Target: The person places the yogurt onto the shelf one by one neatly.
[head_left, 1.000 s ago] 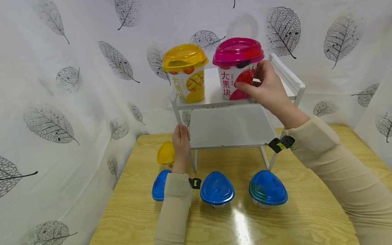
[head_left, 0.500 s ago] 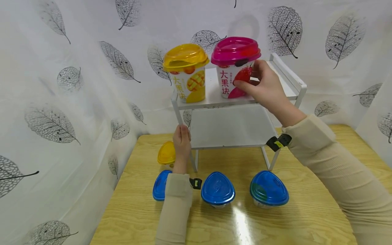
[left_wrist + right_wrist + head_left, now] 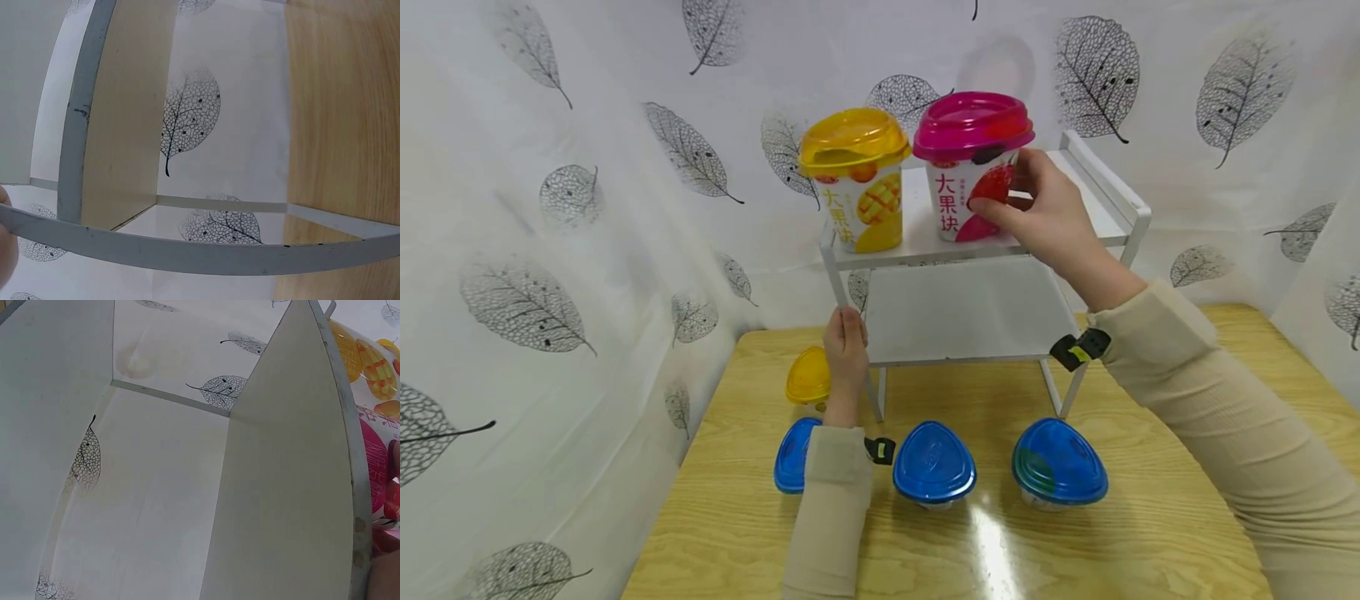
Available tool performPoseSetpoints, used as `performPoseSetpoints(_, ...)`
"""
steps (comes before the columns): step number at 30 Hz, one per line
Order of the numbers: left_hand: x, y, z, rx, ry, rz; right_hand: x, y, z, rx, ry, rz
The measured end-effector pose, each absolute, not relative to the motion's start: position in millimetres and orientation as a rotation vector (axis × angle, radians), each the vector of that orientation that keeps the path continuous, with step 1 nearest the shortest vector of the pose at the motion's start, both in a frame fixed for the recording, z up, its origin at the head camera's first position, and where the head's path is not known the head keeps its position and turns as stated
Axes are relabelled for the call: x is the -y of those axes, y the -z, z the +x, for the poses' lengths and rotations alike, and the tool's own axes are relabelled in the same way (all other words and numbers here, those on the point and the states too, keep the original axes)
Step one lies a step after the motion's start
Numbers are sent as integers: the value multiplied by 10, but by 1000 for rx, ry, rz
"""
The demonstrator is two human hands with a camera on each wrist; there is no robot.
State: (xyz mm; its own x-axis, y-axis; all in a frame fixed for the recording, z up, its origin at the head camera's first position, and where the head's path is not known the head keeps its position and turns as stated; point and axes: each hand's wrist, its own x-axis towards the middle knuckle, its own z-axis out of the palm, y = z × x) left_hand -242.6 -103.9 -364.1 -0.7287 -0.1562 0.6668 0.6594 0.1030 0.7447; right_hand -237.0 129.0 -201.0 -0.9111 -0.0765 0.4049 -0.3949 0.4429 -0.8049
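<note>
On the top shelf of a white two-tier rack (image 3: 970, 308), my right hand (image 3: 1052, 212) grips a cup with a pink lid (image 3: 973, 125) and a strawberry picture, thumb on its front and fingers around its right side. Just left of it a yellow-lidded cup (image 3: 855, 179) with a mango picture stands upright near the shelf's front left corner. My left hand (image 3: 846, 346) holds the rack's front left post below the top shelf. In the right wrist view, the pink cup's side (image 3: 376, 465) shows at the right edge, partly covered by fingers.
Two blue-lidded cups (image 3: 934, 462) (image 3: 1058, 462) stand on the wooden table (image 3: 1000, 550) before the rack. Another blue-lidded cup (image 3: 793, 457) and a yellow-lidded one (image 3: 807, 375) are partly behind my left arm. A leaf-patterned curtain (image 3: 587, 250) hangs behind and at the sides.
My right hand has shifted the pink-lidded cup a little to the left, toward the yellow-lidded cup. The left hand stays on the post.
</note>
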Motion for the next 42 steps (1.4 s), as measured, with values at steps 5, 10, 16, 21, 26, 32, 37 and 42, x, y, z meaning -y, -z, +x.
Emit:
performPoseSetpoints(5, 1031, 3682, -2446, 1767, 1673, -481, -1296, 2020, -2371, 2386, -1452, 406)
performPoseSetpoints(10, 1008, 3610, -2367, 1752, 1680, -500, -1314, 2047, -2355, 2351, -1476, 404)
performPoseSetpoints(16, 972, 3483, -2224, 1766, 1677, -498, -1348, 2137, -2274, 2248, -1468, 443)
performPoseSetpoints(21, 972, 3485, -2204, 1780, 1673, -479, -1417, 2256, -2140, 2151, -1503, 495)
performPoseSetpoints(26, 979, 3479, -2209, 1784, 1674, -484, -1519, 2375, -1991, 2035, -1603, 540)
performPoseSetpoints(32, 987, 3462, -2219, 1789, 1659, -475, -1608, 2527, -1807, 2033, -1590, 607)
performPoseSetpoints(37, 990, 3456, -2230, 1785, 1669, -482, -1647, 2644, -1686, 2090, -1536, 632)
performPoseSetpoints(42, 988, 3458, -2243, 1782, 1670, -497, -1663, 2765, -1601, 2131, -1487, 645)
